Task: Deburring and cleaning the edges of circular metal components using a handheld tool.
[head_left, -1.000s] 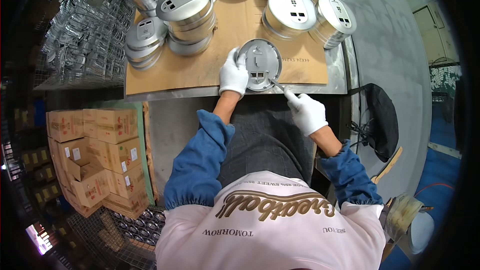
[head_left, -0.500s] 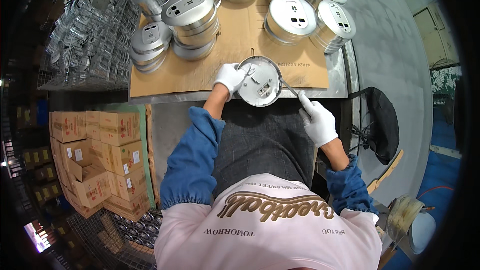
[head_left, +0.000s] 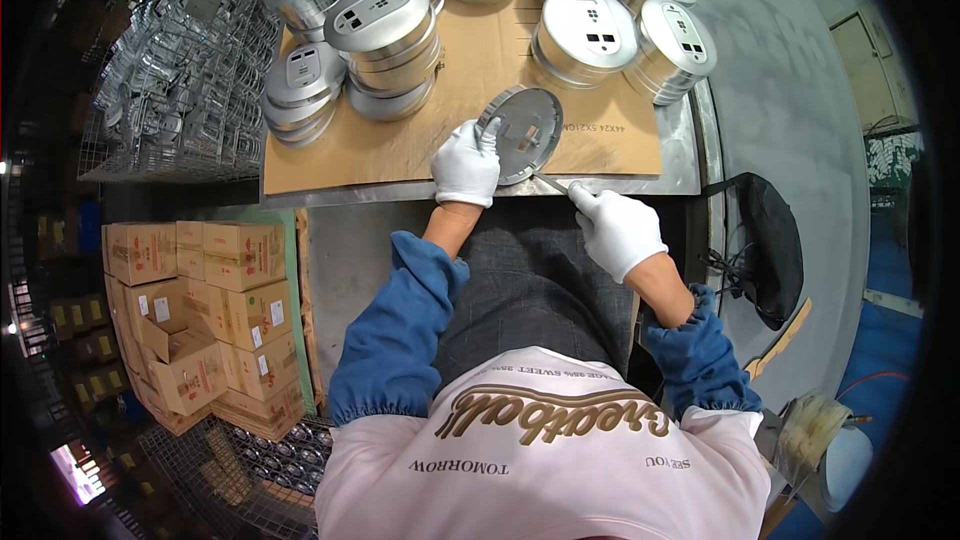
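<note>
a person in a pink shirt and blue sleeve covers works at a bench [head_left: 683,152] topped with a brown cardboard sheet [head_left: 385,160]. the left hand [head_left: 466,164], in a white glove, pinches the left rim of a round grey metal disc [head_left: 516,148], thumb and fingers pressed around it. the disc is tilted, its hollow inner face toward the person, above the near edge of the cardboard. the right hand [head_left: 618,230], also gloved, is closed around a thin tool [head_left: 553,184] whose tip is at the disc's near rim. stacks of shiny silver discs [head_left: 385,50] stand farther off, to left and right. at far left is a wire basket [head_left: 150,155] of metal parts; near left, cardboard boxes [head_left: 240,255]; at right, a black bag [head_left: 768,250].
</note>
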Motion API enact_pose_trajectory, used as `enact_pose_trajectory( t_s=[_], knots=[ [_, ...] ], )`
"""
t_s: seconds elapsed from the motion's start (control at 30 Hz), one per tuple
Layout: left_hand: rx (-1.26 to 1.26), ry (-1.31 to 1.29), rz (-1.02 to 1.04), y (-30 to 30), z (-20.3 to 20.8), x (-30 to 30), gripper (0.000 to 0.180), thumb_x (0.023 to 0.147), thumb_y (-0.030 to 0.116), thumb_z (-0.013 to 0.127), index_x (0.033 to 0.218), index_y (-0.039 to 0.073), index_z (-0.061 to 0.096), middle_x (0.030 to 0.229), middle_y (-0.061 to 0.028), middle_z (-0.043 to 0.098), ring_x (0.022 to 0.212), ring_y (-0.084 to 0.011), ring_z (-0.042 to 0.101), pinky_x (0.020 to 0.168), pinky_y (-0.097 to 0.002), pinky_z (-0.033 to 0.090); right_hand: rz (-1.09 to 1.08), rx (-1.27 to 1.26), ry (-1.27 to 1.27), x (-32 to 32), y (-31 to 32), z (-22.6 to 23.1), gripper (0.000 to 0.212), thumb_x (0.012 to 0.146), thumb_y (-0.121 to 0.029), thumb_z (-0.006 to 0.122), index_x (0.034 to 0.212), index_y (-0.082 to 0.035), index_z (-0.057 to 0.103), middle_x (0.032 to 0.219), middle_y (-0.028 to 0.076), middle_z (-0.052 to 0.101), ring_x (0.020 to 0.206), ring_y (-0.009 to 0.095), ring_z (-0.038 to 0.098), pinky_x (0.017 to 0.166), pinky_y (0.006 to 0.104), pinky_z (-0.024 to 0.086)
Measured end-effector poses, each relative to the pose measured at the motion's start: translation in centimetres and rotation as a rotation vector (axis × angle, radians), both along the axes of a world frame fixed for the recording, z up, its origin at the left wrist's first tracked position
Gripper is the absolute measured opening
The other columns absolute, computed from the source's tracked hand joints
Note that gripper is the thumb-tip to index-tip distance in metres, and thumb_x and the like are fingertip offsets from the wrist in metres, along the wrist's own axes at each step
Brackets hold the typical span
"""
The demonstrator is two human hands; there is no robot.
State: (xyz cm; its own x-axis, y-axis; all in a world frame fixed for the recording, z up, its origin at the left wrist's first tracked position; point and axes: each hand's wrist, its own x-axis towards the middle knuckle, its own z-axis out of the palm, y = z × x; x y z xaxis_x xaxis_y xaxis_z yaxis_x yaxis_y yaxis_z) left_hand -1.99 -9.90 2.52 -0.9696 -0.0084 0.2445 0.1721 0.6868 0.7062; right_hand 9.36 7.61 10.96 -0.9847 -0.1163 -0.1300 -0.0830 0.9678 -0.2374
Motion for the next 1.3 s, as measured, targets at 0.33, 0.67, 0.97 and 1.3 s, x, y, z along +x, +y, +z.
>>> enact_pose_trajectory(
  t_s=[0.33, 0.67, 0.97, 1.3],
  knots=[
    [-0.054, 0.199, -0.050, 0.7, 1.2, 1.6, 0.028, 0.085, 0.037, 0.060, 0.085, 0.009, 0.062, 0.069, -0.0107, 0.061, 0.060, -0.0320, 0.060, 0.053, -0.0393, 0.047, 0.049, -0.006, -0.006, -1.4, -0.8, 0.1, 0.014, 0.076, -0.008, 0.054, 0.089, -0.006, 0.059, 0.072, 0.017, 0.062, 0.066, 0.034, 0.062, 0.057, 0.0435, 0.048],
    [-0.089, 0.155, -0.028, 0.9, 0.5, 2.3, 0.016, 0.084, 0.028, 0.059, 0.085, 0.011, 0.060, 0.068, -0.0103, 0.062, 0.060, -0.0317, 0.061, 0.054, -0.0414, 0.049, 0.113, 0.123, -0.080, -2.0, -1.5, -0.1, 0.023, 0.078, -0.009, 0.052, 0.099, -0.004, 0.059, 0.076, 0.017, 0.062, 0.069, 0.032, 0.063, 0.058, 0.0416, 0.050],
    [-0.065, 0.095, 0.064, 1.2, 0.3, 2.0, 0.021, 0.086, 0.032, 0.056, 0.087, 0.012, 0.060, 0.067, -0.0124, 0.062, 0.059, -0.0339, 0.061, 0.053, -0.0437, 0.047, 0.050, 0.041, -0.077, -1.3, 0.0, -1.2, 0.031, 0.078, -0.010, 0.051, 0.108, -0.011, 0.058, 0.076, 0.015, 0.062, 0.069, 0.032, 0.063, 0.058, 0.0426, 0.049],
    [-0.106, 0.110, 0.070, 1.2, 0.6, 2.3, 0.020, 0.084, 0.032, 0.058, 0.083, 0.011, 0.059, 0.068, -0.0108, 0.063, 0.059, -0.0316, 0.061, 0.052, -0.0416, 0.048, 0.116, 0.141, -0.111, -2.4, -1.0, 0.5, 0.027, 0.081, -0.014, 0.054, 0.107, -0.011, 0.060, 0.073, 0.013, 0.062, 0.069, 0.031, 0.062, 0.057, 0.0426, 0.048]
  ],
)
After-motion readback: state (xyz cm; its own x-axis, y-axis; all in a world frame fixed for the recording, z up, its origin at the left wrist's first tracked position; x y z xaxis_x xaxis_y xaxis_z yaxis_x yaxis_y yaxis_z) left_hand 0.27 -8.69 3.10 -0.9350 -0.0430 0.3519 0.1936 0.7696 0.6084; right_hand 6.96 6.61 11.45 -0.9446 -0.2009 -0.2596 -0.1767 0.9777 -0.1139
